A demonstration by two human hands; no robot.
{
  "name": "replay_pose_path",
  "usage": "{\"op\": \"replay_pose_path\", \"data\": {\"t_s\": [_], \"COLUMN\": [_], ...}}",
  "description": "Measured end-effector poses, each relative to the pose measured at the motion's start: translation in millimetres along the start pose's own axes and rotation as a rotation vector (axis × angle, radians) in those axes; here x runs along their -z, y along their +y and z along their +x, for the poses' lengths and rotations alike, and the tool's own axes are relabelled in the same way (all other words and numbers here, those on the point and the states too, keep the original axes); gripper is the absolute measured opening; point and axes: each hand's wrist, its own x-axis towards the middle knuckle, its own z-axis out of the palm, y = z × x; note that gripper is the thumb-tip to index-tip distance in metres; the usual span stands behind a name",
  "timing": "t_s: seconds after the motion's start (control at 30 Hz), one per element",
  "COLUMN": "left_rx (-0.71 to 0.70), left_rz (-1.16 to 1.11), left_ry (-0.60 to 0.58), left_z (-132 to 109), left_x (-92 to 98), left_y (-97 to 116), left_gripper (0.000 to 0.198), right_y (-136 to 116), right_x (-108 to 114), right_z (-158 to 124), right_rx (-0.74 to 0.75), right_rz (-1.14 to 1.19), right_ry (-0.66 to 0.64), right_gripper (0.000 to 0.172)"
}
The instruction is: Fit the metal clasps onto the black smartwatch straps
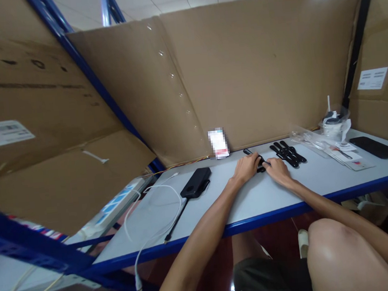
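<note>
My left hand (246, 168) rests low over the table, its fingers closed round one end of a slim black strap-like piece (247, 151). Opposite it, my right hand (278, 171) has its fingertips pressed on the same piece from the right. Most of that piece is covered by the fingers, so its exact kind is unclear. Just right of my hands lie several similar black strap-like pieces (288, 154), side by side on the tabletop.
A black power bank (196, 182) with a short cable lies left on the grey table (254, 199), near white cables (161, 233) and a power strip (120, 203). At right are clear plastic packets (342, 154), a lidded cup (332, 125) and a black phone (375, 146). Cardboard (259, 75) stands behind.
</note>
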Motion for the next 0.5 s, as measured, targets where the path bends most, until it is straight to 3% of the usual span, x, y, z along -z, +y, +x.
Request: {"op": "replay_pose_path", "data": {"t_s": [0.5], "left_rx": [0.091], "left_rz": [0.036], "left_ry": [-0.029], "left_z": [2.4], "left_x": [-5.0], "left_y": [0.7], "left_gripper": [0.025], "right_y": [-3.6], "right_x": [4.1], "right_z": [-3.5], "right_rx": [-0.033], "right_rz": [-0.008], "right_ry": [-0.004], "right_gripper": [0.034]}}
